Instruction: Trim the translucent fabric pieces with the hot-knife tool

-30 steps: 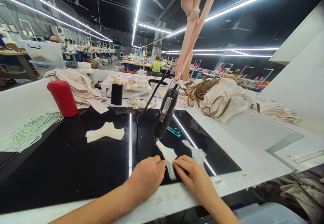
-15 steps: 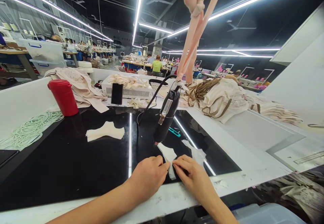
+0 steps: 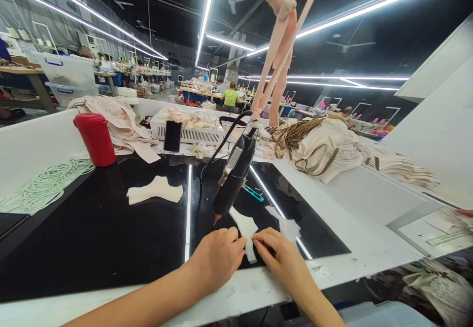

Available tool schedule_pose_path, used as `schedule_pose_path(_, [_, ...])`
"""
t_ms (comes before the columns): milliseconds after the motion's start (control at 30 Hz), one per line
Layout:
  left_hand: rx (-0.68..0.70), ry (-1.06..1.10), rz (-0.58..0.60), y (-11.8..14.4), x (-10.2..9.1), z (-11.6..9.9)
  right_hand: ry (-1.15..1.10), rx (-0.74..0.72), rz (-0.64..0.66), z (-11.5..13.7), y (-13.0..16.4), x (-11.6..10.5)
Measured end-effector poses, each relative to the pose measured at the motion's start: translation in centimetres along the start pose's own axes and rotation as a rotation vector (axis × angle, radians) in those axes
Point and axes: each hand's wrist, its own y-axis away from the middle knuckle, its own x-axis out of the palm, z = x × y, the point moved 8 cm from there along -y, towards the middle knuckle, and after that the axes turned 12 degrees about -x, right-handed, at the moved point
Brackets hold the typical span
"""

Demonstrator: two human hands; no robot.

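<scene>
My left hand (image 3: 217, 258) and my right hand (image 3: 284, 262) rest on the black glossy table top (image 3: 96, 233), fingertips pinching a small white cut fabric piece (image 3: 245, 230) between them. A black hand-held tool (image 3: 233, 175) hangs by pink straps (image 3: 278, 46) just above and behind the piece, its tip pointing down to the left of it. A second white piece (image 3: 288, 227) lies to the right of my right hand. A stack of cream cut pieces (image 3: 155, 191) lies further left on the table.
A red cup (image 3: 95, 138) stands at the back left beside coiled pale green cord (image 3: 44, 185). A white box (image 3: 188, 130) and a black phone (image 3: 173, 136) stand behind. A heap of beige fabric with straps (image 3: 321, 145) lies at the right. Teal snips (image 3: 254, 194) lie near the tool.
The hanging tool has swung to the left, its tip now left of the white piece. Both hands stay on the piece with hardly any movement.
</scene>
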Motion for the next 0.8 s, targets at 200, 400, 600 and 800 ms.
schedule_pose_path(200, [0.003,0.013,-0.003,0.06,0.02,0.02,0.018,0.012,-0.014,-0.29,0.35,0.00])
schedule_pose_path(400, [0.019,-0.009,-0.032,0.18,0.08,-0.08,0.054,-0.023,0.013,0.08,0.19,0.71])
schedule_pose_path(600, [0.065,-0.025,-0.067,0.28,0.08,-0.35,-0.018,0.005,0.024,0.32,-0.21,0.21])
schedule_pose_path(800, [0.060,-0.006,-0.082,0.33,-0.08,-0.22,-0.106,0.081,-0.005,-0.40,-0.29,-0.17])
